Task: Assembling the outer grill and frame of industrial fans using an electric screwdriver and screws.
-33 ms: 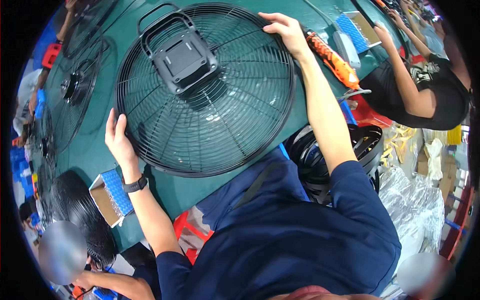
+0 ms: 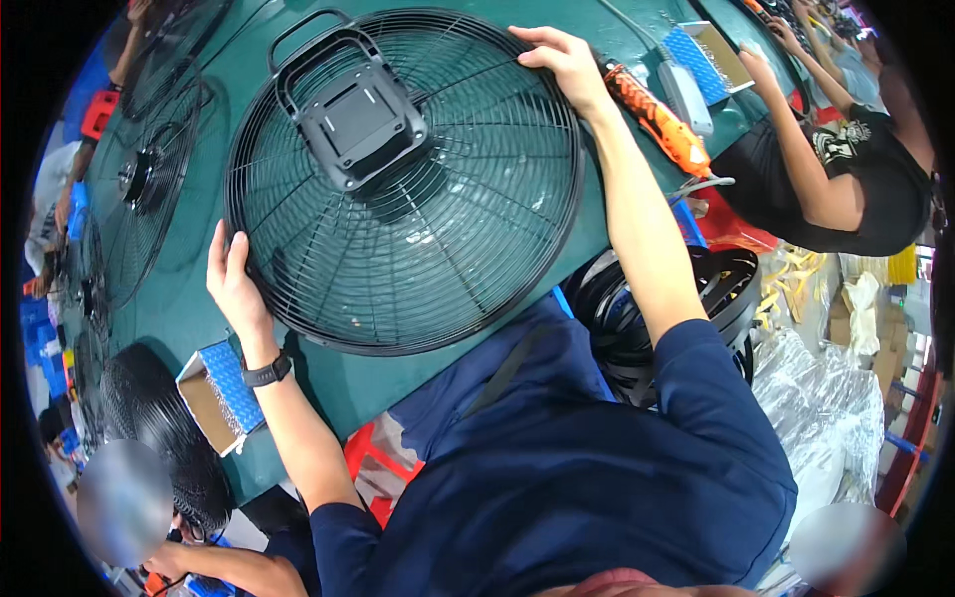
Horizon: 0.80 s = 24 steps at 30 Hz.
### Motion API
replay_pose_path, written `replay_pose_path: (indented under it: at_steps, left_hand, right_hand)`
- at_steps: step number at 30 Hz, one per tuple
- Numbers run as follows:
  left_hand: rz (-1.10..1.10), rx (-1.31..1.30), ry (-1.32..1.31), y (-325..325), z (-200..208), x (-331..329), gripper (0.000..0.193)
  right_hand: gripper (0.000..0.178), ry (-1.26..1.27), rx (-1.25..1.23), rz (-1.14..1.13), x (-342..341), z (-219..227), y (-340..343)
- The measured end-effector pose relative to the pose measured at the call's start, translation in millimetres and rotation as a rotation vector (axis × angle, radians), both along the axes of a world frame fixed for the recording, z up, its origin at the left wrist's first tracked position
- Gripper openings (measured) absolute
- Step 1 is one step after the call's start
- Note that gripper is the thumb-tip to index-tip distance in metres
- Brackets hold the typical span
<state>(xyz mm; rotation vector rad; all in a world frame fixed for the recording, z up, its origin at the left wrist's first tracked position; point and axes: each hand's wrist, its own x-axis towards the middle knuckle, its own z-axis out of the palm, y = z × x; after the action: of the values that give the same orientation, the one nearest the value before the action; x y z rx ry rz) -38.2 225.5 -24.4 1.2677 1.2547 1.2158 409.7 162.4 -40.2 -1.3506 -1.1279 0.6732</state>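
Note:
A large round black fan [image 2: 398, 229] lies on the green table, its wire grille facing up. A square black motor housing [image 2: 363, 124] sits on it, with a tube handle [image 2: 323, 45] arching at the far side. My left hand [image 2: 237, 289] grips the near-left rim, thumb on top and fingers along the outer edge, some of them hidden. At the far right my right hand [image 2: 569, 70] holds the opposite rim, fingers reaching over it. Beside my right forearm rests an orange electric screwdriver [image 2: 662, 124] with a grey cord.
Open boxes of small screws stand at the left [image 2: 221, 396] and far right [image 2: 708, 62]. A grey power adapter [image 2: 684, 98] lies behind the screwdriver. Black rings [image 2: 622, 318] are stacked beside the table, grilles [image 2: 159, 428] at the left. Another fan [image 2: 144, 179] and co-workers are nearby.
The whole picture has shifted very slightly to the left. My hands keep the same grip on the fan's rim.

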Motion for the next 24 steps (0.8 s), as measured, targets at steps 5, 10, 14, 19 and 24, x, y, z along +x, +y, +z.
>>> replay_pose_path:
  at_steps: [5,10,14,19,24]
  left_hand:
    - [0.014,0.005,0.008,1,1,3,0.049]
    - [0.017,0.018,0.160,0,1,-2,0.057]
    - [0.080,0.041,0.211,-6,1,-9,0.055]
    - [0.152,0.022,0.275,-14,11,-16,0.056]
    - [0.135,0.008,0.262,-36,20,-21,0.061]
  right_hand:
    - [0.042,-0.033,-0.020,0.008,4,-2,0]
    - [0.043,-0.114,-0.043,-0.058,1,0,1]
    - [0.045,-0.086,-0.040,0.002,-7,1,3]
    - [0.045,-0.012,-0.032,0.057,-16,-1,3]
    - [0.046,-0.105,-0.057,0.104,-14,2,2]
